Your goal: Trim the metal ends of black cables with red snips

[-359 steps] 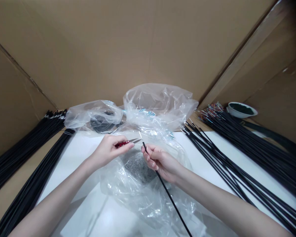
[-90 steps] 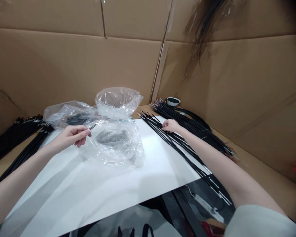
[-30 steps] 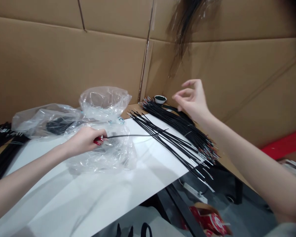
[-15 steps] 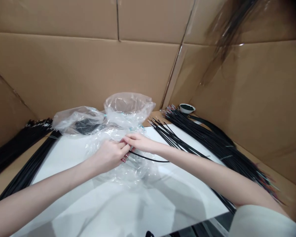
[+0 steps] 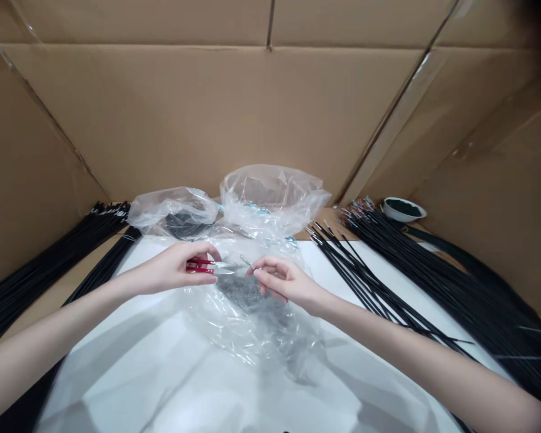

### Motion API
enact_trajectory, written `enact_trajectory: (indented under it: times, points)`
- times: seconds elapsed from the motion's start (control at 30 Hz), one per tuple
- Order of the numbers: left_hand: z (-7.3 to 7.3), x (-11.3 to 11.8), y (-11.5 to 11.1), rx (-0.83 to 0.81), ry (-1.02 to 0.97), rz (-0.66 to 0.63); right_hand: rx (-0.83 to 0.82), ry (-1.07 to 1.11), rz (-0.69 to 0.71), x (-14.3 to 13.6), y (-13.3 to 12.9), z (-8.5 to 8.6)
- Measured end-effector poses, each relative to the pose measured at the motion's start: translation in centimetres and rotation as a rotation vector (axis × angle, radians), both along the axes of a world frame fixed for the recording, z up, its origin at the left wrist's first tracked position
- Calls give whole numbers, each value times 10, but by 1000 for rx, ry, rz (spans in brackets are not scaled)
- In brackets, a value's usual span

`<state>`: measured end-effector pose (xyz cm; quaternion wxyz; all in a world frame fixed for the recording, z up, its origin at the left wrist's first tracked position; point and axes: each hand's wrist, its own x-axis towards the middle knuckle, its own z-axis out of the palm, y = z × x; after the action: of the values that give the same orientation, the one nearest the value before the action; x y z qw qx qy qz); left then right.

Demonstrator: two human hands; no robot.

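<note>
In my left hand (image 5: 184,267) is a pair of red-handled thread snips (image 5: 201,265), gripped between thumb and fingers. Their pale blades stand apart and point right. My right hand (image 5: 284,279) faces them, thumb and fingers pinched on a small thin grey piece (image 5: 247,261), too small to name. Its tip reaches toward the blades, with a short gap between. Beneath both hands a crumpled clear plastic bag (image 5: 225,334) spreads over the white board (image 5: 162,373), with something dark inside it.
Black cables in bundles lie on the left (image 5: 67,252) and far right (image 5: 424,282). Several loose black cables (image 5: 365,282) rest right of the bag. A white bowl (image 5: 403,210) with dark contents stands at the back right. Cardboard walls (image 5: 198,120) enclose the space.
My hands, earlier together over a black cable, are now apart, and the snips' blades show open. That cable no longer shows between them. The view has shifted left.
</note>
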<state>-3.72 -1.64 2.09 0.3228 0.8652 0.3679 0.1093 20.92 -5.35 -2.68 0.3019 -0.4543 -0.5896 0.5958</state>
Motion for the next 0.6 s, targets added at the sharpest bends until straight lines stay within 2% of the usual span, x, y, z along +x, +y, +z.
enact_trajectory:
  times: [0.07,0.13,0.33,0.5,0.6]
  points:
    - [-2,1,4,-52,-34,5,-37,21,-14,-2,1,-1]
    - [-7,7,5,-62,-104,69,-58,54,-4,-3,2,-2]
    - [-22,39,8,-90,-343,224,-84,166,8,-6,9,-6]
    - [-25,50,8,-16,-402,331,-133,225,-50,-7,9,-11]
    - [-30,49,5,163,-389,275,-140,265,-120,-10,9,-11]
